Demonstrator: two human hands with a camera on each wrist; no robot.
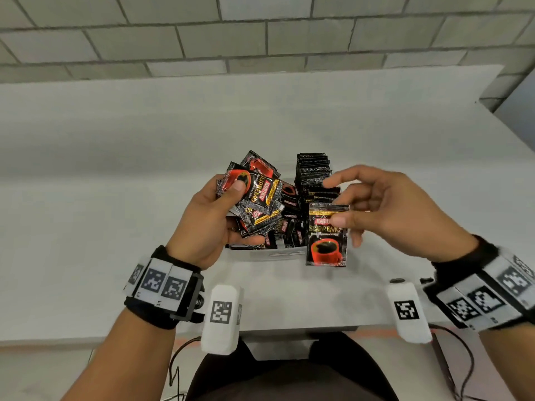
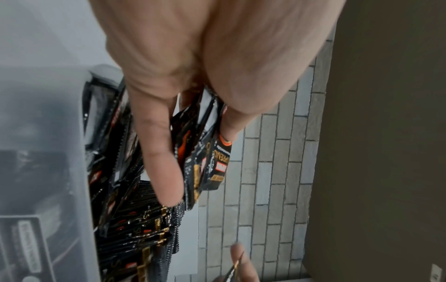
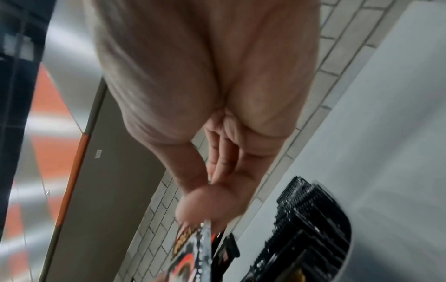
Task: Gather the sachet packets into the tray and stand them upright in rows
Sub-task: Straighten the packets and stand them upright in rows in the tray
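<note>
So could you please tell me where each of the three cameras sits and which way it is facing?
Head: on the head, looking down at the tray; shows both forearms, left hand, right hand.
Left wrist: along the left hand's fingers gripping a bunch of sachets.
Right wrist: along the right hand toward the thumb pinching a single sachet.
Shared: all three show the upright row.
</note>
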